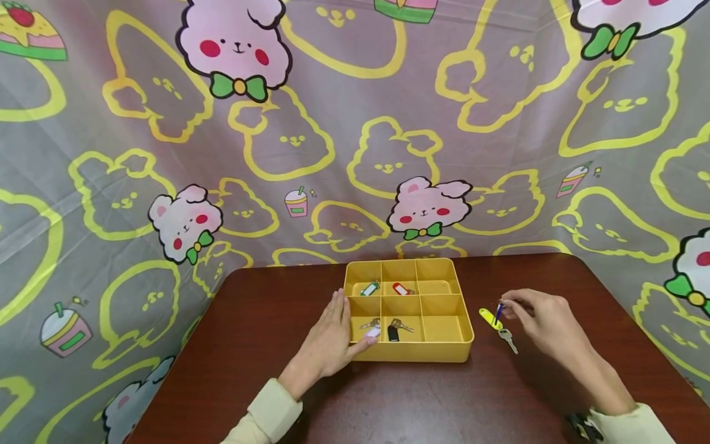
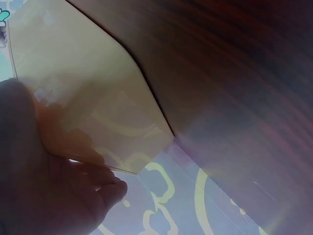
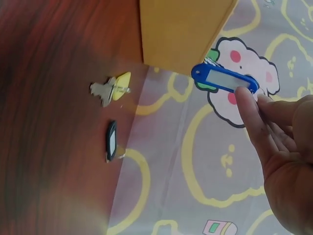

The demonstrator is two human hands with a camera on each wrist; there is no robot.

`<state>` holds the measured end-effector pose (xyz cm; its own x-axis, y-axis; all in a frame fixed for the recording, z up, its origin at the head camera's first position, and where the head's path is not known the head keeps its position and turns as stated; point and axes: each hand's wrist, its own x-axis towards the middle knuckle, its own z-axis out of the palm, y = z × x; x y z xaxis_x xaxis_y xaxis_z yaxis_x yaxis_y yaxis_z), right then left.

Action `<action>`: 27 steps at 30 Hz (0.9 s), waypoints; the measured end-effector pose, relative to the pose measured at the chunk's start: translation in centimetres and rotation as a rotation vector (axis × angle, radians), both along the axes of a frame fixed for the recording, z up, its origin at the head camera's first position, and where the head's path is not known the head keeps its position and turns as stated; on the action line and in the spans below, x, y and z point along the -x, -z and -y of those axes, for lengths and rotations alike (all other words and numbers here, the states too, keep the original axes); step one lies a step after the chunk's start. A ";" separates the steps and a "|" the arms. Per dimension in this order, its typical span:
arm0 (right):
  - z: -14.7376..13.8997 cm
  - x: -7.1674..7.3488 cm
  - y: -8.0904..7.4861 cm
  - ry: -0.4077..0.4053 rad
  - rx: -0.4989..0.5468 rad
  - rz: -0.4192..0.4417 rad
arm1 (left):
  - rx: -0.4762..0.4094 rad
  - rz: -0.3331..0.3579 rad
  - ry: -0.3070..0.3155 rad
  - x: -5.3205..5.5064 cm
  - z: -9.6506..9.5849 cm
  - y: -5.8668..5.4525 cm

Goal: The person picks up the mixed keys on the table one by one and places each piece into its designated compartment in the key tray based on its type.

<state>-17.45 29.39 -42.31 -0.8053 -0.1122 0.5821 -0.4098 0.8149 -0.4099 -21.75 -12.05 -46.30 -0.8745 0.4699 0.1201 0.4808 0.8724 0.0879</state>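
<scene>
Fingers [image 3: 251, 108] of the right hand [image 1: 546, 322] were pinching one end of a blue key tag [image 3: 226, 81], in the air right of centre in the head view; the left hand [image 1: 324, 342], fingers nearly straight, rested against the yellow tray [image 1: 410, 353]. Probably the step was carrying this tag to the tray; next would call for a steady pinch and enough height over the rim. I counted one tray, six compartments and four tags inside: green [image 1: 369, 288], red [image 1: 400, 289], white [image 1: 373, 332] and black [image 1: 393, 333]. On the table [image 1: 249, 345] lay one yellow tag [image 1: 489, 317] and, in the right wrist view's lower left, one dark tag [image 3: 113, 143].
</scene>
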 end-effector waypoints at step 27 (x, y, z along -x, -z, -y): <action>2.1 0.8 -2.6 0.008 0.280 0.012 | 0.068 -0.061 -0.002 0.1 -0.1 0.0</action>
